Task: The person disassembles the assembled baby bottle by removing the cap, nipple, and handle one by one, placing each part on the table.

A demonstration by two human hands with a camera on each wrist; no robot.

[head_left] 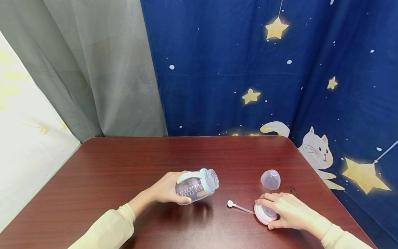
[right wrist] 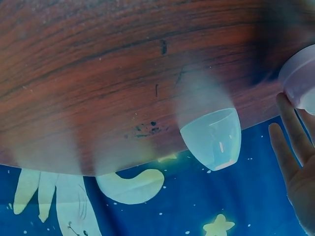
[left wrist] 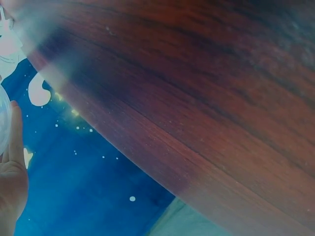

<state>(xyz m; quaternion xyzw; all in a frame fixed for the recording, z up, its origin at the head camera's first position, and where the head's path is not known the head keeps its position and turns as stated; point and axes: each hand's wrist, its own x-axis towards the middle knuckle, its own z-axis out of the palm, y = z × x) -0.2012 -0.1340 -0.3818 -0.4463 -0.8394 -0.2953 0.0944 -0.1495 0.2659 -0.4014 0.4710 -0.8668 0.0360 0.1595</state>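
Observation:
My left hand (head_left: 168, 188) grips a clear baby bottle (head_left: 192, 191) round its body. The bottle has a pale blue and cream handle and measuring marks, and it leans with its open mouth to the right. In the left wrist view only a sliver of the bottle (left wrist: 4, 120) shows. At the right, my right hand (head_left: 290, 211) holds a pink bottle collar (head_left: 262, 214) by its edges, close to the table. From the collar a thin straw (head_left: 244, 209) with a white weighted end points left. In the right wrist view the collar (right wrist: 299, 73) is partly cut off.
A translucent dome cap (head_left: 271, 180) stands on the reddish-brown table (head_left: 155, 152), just beyond my right hand. Behind the table hang a grey curtain (head_left: 124, 69) and a blue curtain (head_left: 211, 69) with stars and a cat. The table's right edge runs near my right arm.

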